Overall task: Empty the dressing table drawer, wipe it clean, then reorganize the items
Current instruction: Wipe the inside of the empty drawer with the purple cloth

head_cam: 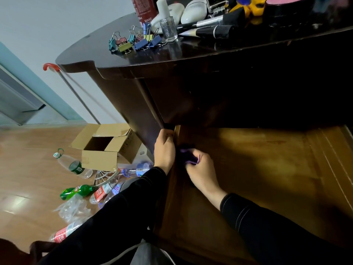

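The drawer (257, 169) stands pulled out under the desk (191, 52). The left hand (165, 150) curls its fingers over the drawer's left wall at the far corner. Just beside it, the right hand (200, 167) bunches a purple cloth (188, 156) in its fingers on the drawer's bottom. Binder clips (133, 40) lie on the desk.

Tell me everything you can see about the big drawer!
The drawer is pulled out from under the dark dressing table. It looks like brown wood with a slight shine. Its flat bottom is bare where it shows. The left hand grips the top of its left wall, and the right hand holds a purple cloth low in its far left corner.
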Tool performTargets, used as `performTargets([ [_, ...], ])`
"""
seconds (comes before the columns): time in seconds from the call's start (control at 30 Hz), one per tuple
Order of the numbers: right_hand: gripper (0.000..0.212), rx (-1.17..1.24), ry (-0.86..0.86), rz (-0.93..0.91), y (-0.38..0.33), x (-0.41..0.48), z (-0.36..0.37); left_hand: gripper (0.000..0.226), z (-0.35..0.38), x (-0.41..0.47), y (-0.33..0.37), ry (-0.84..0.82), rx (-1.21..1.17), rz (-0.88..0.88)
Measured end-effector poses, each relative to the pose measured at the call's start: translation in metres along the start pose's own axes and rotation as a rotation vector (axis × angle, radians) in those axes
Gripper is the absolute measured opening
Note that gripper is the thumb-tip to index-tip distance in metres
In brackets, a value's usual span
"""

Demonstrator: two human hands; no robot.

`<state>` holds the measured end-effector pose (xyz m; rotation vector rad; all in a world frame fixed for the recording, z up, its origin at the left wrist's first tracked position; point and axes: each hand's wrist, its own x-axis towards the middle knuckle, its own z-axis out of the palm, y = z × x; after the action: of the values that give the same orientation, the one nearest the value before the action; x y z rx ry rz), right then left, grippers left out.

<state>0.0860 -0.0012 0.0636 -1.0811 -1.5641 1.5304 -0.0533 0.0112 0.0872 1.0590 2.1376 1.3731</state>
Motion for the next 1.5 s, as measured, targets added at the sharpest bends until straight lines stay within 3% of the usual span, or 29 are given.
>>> performTargets([
  [0.13, 0.032, -0.118, -0.096, 0.163, 0.004, 0.008, -0.014, 0.021, 0.0, -0.002, -0.001, 0.008, 0.013, -0.006],
  [0.3, 0.038, -0.072, -0.003, -0.028, -0.002, 0.004, -0.004, 0.019, 0.0, -0.001, 0.004, -0.008, 0.016, -0.011],
  [0.47, 0.031, -0.25, -0.169, 0.135, 0.012, 0.004, -0.015, 0.021, -0.001, -0.002, 0.001, -0.009, 0.031, -0.01],
  [0.63, 0.03, -0.078, -0.011, 0.004, -0.002, 0.005, -0.008, 0.02, 0.0, 0.0, 0.003, -0.009, 0.017, 0.0],
  [0.73, 0.033, -0.166, -0.081, 0.009, 0.008, -0.008, -0.004, 0.021, -0.001, -0.001, 0.003, -0.007, 0.036, -0.004],
  [0.87, 0.022, -0.275, -0.147, 0.117, 0.005, 0.008, -0.02, 0.021, -0.001, -0.003, 0.004, -0.001, 0.03, 0.009],
  [1.03, 0.036, 0.032, 0.002, 0.017, -0.004, 0.003, -0.007, 0.025, -0.001, -0.001, 0.004, -0.003, 0.013, 0.007],
  [1.23, 0.027, -0.255, -0.194, 0.108, 0.009, 0.001, -0.018, 0.021, -0.002, -0.006, 0.007, -0.037, 0.084, 0.016],
  [1.4, 0.034, -0.107, -0.023, -0.076, -0.007, -0.006, -0.007, 0.016, -0.008, -0.007, 0.002, -0.128, 0.087, 0.113],
  [1.5, 0.036, -0.211, -0.108, -0.008, 0.005, -0.013, -0.008, 0.018, -0.008, -0.008, 0.004, -0.098, 0.051, 0.059],
])
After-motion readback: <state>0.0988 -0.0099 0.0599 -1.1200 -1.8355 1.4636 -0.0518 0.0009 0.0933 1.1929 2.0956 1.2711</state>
